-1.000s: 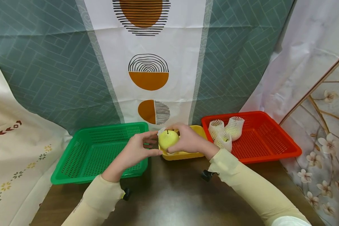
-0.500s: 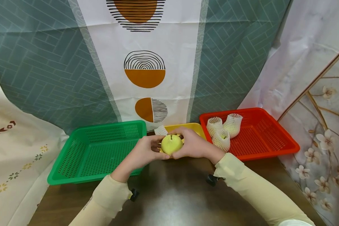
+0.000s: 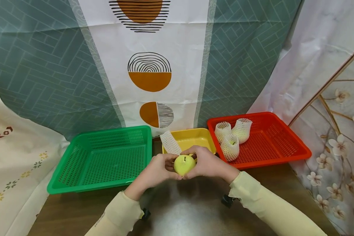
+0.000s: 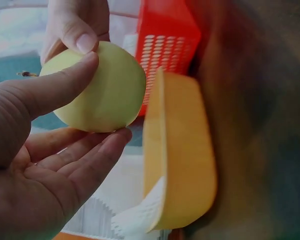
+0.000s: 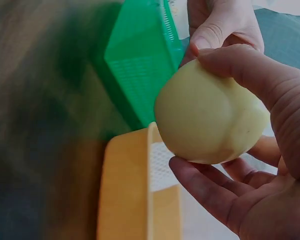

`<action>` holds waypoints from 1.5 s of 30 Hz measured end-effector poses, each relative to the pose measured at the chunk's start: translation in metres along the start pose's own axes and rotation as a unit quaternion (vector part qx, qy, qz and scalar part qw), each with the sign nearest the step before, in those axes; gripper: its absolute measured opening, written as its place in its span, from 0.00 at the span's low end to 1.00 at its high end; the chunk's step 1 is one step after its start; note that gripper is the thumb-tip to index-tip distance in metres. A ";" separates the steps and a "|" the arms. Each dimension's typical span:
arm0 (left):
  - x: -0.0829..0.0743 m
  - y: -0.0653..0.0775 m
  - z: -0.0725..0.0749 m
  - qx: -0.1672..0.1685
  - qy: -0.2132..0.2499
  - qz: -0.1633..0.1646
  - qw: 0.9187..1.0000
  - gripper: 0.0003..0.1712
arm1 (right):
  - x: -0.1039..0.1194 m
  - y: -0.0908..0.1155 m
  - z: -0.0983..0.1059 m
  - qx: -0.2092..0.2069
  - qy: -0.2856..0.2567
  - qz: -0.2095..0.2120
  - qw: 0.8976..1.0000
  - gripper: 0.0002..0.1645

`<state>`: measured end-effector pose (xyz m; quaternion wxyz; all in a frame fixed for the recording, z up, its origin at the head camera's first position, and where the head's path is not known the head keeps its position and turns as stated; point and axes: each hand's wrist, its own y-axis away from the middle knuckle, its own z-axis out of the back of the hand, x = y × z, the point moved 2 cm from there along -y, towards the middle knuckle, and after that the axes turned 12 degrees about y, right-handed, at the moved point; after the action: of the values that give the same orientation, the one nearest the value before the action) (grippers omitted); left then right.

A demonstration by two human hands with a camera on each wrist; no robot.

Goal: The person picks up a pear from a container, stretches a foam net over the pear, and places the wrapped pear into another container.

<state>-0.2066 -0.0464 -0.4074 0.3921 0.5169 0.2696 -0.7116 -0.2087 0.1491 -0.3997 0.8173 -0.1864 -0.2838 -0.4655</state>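
Note:
A yellow-green pear [image 3: 184, 165] with a thin stem is held over the table in front of the yellow tray. From the left, my left hand [image 3: 162, 167] grips it between thumb and fingertips. My right hand [image 3: 207, 164] holds it likewise from the right, the two thumbs meeting at its near side. Both wrist views show the pear bare, its stem pointing left in the left wrist view. Behind the hands, a white foam fruit net [image 3: 170, 142] leans on the left rim of the yellow tray [image 3: 210, 141].
A green basket [image 3: 50, 186] stands on the left of the brown table [image 3: 186, 213]. On the right is a red basket [image 3: 305, 154] with three foam-netted fruits [image 3: 230, 149] at its left end. A patterned cloth [image 3: 183, 42] hangs behind.
Both hands have brought the pear from over the yellow tray nearer to me. My left fingers, loose beside it at first, now grip it. The foam net now lies apart on the tray's rim.

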 end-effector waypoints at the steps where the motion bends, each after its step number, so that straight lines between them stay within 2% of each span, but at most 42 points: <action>1: 0.003 0.000 -0.003 0.002 0.001 0.001 1.000 0.35 | -0.003 0.002 -0.002 0.003 0.002 0.000 1.000 0.34; 8: 0.023 -0.001 -0.027 0.004 -0.014 0.020 1.000 0.33 | -0.023 0.010 -0.022 0.021 0.016 0.020 0.999 0.31; 14: 0.044 -0.005 -0.040 -0.009 -0.031 0.034 0.999 0.34 | -0.042 0.015 -0.037 0.012 0.044 0.004 0.999 0.33; 19: 0.056 -0.010 -0.047 -0.015 -0.015 0.045 0.999 0.36 | -0.051 0.015 -0.045 0.008 0.052 -0.008 0.999 0.34; 25: 0.062 -0.014 -0.051 -0.015 -0.004 0.049 0.999 0.36 | -0.056 0.017 -0.049 0.008 0.056 -0.033 0.998 0.38; 37: 0.068 -0.016 -0.054 -0.024 -0.015 0.044 0.999 0.35 | -0.062 0.019 -0.054 -0.004 0.080 -0.023 0.996 0.38; 45: 0.070 -0.016 -0.052 -0.017 -0.010 0.039 0.999 0.32 | -0.070 0.022 -0.056 -0.014 0.075 -0.053 0.996 0.48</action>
<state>-0.2040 -0.0162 -0.4908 0.4308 0.5131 0.2570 -0.6965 -0.2014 0.1739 -0.4885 0.8077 -0.1472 -0.2243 -0.5250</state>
